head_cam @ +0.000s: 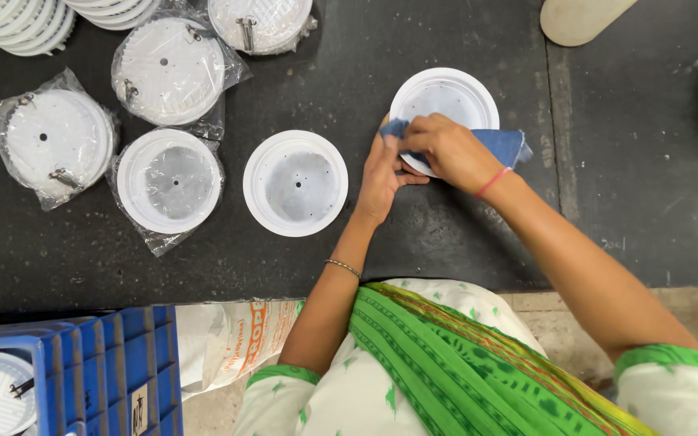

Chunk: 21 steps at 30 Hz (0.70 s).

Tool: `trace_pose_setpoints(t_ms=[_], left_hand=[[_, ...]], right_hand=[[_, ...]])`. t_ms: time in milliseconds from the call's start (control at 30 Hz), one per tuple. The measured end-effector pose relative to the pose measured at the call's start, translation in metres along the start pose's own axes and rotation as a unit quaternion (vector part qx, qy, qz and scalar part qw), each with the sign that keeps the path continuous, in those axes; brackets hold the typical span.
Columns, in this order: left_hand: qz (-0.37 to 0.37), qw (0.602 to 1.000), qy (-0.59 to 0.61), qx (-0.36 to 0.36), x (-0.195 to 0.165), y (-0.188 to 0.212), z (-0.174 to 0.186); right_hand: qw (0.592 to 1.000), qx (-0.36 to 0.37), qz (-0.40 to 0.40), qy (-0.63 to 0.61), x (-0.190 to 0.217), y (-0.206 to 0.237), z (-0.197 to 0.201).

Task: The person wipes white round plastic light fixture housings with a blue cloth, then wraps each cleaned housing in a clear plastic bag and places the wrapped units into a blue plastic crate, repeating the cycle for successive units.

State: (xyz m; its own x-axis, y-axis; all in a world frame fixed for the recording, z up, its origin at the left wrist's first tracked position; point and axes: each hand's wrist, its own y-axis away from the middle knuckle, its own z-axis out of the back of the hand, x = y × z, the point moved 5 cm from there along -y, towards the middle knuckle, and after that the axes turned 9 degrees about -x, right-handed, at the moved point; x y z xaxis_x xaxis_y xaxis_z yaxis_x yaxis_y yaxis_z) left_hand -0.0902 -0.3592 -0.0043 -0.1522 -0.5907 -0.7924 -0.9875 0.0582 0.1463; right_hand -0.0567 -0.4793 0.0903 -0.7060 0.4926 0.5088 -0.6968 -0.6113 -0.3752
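inspector: report the hands and the piece.

worker: my right hand (446,152) is closed on a folded blue cloth (504,145), pressing it to the near rim of a round white plastic housing with a grey inner disc (446,101). my left hand (380,179) lies with fingers extended against that rim, steadying it on the black rubber mat (414,234); i cannot tell whether it grips anything.

inspector: progress?

worker: by my judgement, early. one more bare white housing (295,183) lies just beside, to my left. whether it has been wiped, i cannot say from here.

inspector: containers?

worker: three clear plastic bags (170,182), each holding one white housing, lie further left, with another at the top edge. stacked white discs (18,28) sit at the far left corner. the blue plastic crate (107,371) near my knee holds at least one white disc; the rest is out of view.
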Motion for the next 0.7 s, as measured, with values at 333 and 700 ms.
trace_pose_setpoints(t_ms=[333, 700], left_hand=[[-0.006, 0.998, -0.045, -0.04, -0.004, 0.003, -0.007], [-0.041, 0.991, -0.107, -0.072, -0.005, 0.005, -0.015]], right_hand=[[0.993, -0.027, -0.058, 0.102, 0.056, 0.066, 0.033], [0.962, -0.146, -0.175, 0.15, 0.003, 0.101, 0.043]])
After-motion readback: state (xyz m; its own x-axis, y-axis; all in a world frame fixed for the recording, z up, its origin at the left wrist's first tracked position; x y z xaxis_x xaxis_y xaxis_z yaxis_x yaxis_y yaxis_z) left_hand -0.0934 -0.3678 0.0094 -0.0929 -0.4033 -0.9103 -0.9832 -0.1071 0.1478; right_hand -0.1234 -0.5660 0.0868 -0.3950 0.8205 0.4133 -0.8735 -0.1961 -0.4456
